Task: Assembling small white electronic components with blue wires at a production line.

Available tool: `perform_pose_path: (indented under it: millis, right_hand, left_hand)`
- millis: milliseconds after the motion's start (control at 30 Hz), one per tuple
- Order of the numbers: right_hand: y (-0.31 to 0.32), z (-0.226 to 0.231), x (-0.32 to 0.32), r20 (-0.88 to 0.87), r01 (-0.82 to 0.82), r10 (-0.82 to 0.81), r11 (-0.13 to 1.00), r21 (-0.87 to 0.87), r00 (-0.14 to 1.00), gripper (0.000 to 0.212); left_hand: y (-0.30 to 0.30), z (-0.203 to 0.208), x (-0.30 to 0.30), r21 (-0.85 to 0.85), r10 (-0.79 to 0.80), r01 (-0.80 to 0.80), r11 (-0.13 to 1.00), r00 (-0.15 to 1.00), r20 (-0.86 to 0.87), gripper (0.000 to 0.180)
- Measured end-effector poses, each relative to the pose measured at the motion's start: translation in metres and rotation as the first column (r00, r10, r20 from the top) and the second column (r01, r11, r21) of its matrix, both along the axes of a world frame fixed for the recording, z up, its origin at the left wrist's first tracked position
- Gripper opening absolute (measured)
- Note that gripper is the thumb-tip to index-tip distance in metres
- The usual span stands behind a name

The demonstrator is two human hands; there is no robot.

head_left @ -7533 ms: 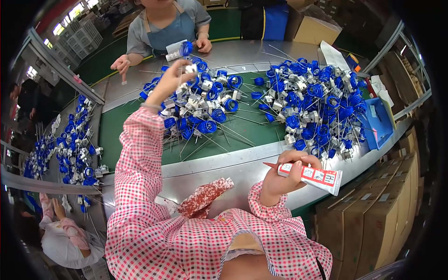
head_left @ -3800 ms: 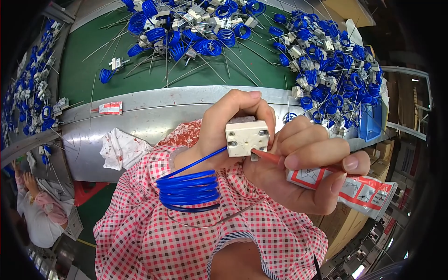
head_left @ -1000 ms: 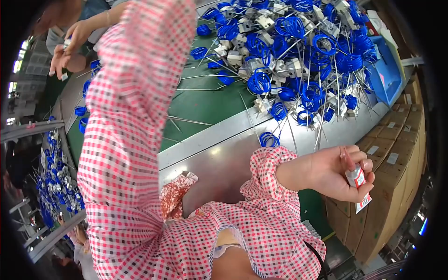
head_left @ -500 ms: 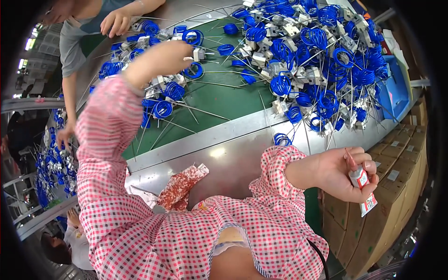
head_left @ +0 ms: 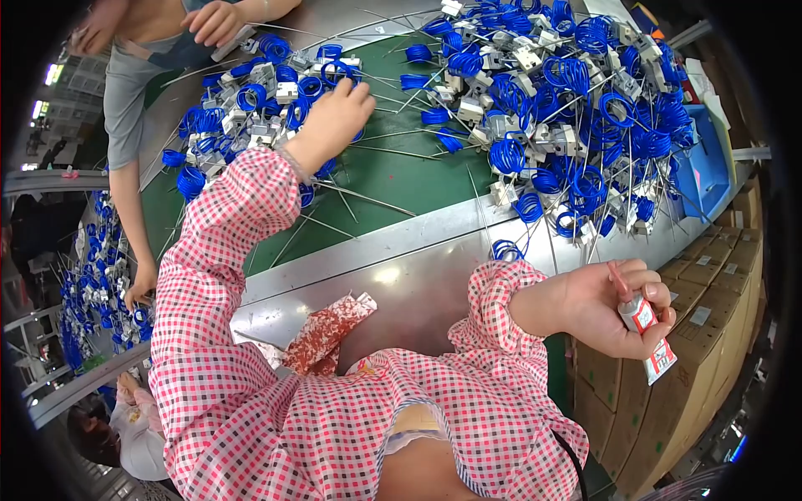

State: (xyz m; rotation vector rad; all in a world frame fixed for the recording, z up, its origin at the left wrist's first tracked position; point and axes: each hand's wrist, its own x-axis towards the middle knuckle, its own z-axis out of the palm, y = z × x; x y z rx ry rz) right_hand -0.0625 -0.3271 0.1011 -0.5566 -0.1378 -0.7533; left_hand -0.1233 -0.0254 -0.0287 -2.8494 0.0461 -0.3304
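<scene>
My left hand (head_left: 337, 118) is over the left pile of parts (head_left: 251, 98), fingers slightly apart and reaching among them, with no part seen in its grip. Each part is a white-and-grey block with coiled blue tubing and a thin metal rod. At the right, clear of the bench, my right hand (head_left: 597, 309) is closed around a small squeeze tube (head_left: 642, 317), white and red with a reddish-brown nozzle pointing up. A larger heap of the same parts (head_left: 568, 117) covers the far right of the bench.
A crumpled red-stained cloth or wrapper (head_left: 330, 334) lies on the metal front edge (head_left: 401, 280). At the far right stand a blue bin (head_left: 710, 167) and stacked cardboard boxes (head_left: 693, 359). A co-worker's hand (head_left: 215, 22) hovers by the left pile; another pile (head_left: 100, 275) lies further left.
My left hand has shifted a little right and its fingers now spread over the pile. My right hand still holds the tube, nearly unmoved. The co-worker's lower hand moved nearer to me.
</scene>
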Motion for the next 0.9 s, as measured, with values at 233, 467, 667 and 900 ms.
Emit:
perform_pose_path:
  millis: [233,467,667,900]
  right_hand:
    - [0.0,-0.002,0.0,0.001,-0.004,0.004,1.0,-0.013,1.0,0.016]
    - [0.004,-0.001,-0.005,0.01,-0.026,0.027,0.997,-0.07,1.0,0.017]
    - [0.005,-0.003,-0.004,-0.008,-0.033,0.032,0.998,-0.063,0.999,0.017]
    - [0.008,-0.004,-0.004,0.015,-0.054,0.055,0.996,-0.077,0.998,0.017]
  left_hand:
    - [0.018,0.027,0.006,-0.169,0.054,-0.024,0.985,0.983,0.176,0.016]
    - [0.012,0.024,0.042,-0.223,-0.049,0.09,0.971,0.982,0.182,0.017]
    - [-0.037,0.005,0.088,-0.114,-0.071,0.067,0.991,0.997,-0.036,0.014]
    - [-0.081,0.005,0.064,-0.383,-0.112,0.142,0.913,0.989,0.099,0.026]
